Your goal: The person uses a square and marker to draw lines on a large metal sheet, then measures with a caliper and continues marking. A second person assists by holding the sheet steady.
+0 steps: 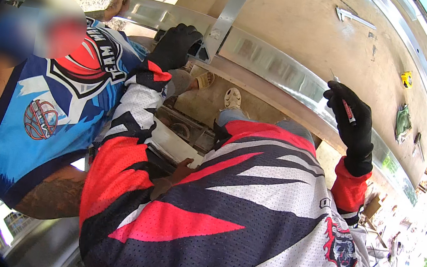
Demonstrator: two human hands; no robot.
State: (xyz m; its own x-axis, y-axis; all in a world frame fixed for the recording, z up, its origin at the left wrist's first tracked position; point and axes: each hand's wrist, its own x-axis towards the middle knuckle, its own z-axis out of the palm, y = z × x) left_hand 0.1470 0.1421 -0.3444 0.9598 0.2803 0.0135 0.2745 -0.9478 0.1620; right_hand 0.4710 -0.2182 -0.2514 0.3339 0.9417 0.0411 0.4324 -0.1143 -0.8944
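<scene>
L hand (pixel 175 46) is bending its fingers over the long metal profile (pixel 275 63), right by the near end of a flat metal strip (pixel 234 8); can't tell if they're gripping the strip or just pressing, b/c the fingertips are hidden. R hand (pixel 352 110) is clenching a marker (pixel 347 112) in its fingers, w/ the thin end poking out past the index finger, pointing up-left, & the red-and-white barrel showing below. Can't tell if it's capped.

Key relation: strip is lying just right of the L fingers, its long axis running away from the person & a bit rightward, crossing over the profile. From the R fingers the same strip is lying leftward, well apart, so the L hand is nearer by far. Profile is running sideways btwn both hands, dropping toward the person on the R side; R fingers are hovering at or over it, contact unclear.

Co-worker's hand (pixel 115 6) is resting at the profile's far end, left of the L fingers. On the table (pixel 300 20), a yellow tape measure (pixel 406 79) is sitting up-right of the R fingers; a caliper (pixel 355 18) is lying farther beyond them.
</scene>
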